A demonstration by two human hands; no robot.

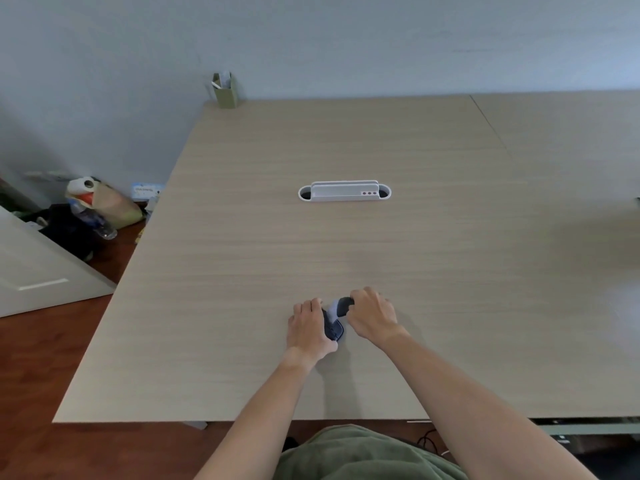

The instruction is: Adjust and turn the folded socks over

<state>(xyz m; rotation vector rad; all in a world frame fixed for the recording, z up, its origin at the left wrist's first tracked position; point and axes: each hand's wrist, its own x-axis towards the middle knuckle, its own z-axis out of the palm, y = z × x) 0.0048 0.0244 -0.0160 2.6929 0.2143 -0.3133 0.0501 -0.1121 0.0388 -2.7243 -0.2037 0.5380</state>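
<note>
1. At far left, on the floor beside the desk: a paper roll [84, 184], a bottle [93, 218] and a dark bag [67, 230], all well apart from the hands.
2. At the desk's back left corner a green holder [227, 91] is seen upright against the wall.
3. Near the front edge of the desk [242, 237], the left hand [310, 329] is laid on the sock [334, 322]: fingers curled over its left edge, thumb along the near end, so the dark lower part is gripped and pinned to the top.
4. The sock lies between both hands, touching each. Dark blue near end, pale grey middle, dark far end. Long axis runs near-left to far-right; far end is lifted and bent toward the right hand. Which end is the toe cannot be told.
5. Handling, as judged: light, soft, limp, not fragile, little slip on knit. Best taken at both ends, since the middle will sag.
6. The right hand [372, 315] is clenched round the sock's dark far end, knuckles up.
7. Mid-desk, well behind the hands, a white cable tray [344, 192] is set into the top.
</note>
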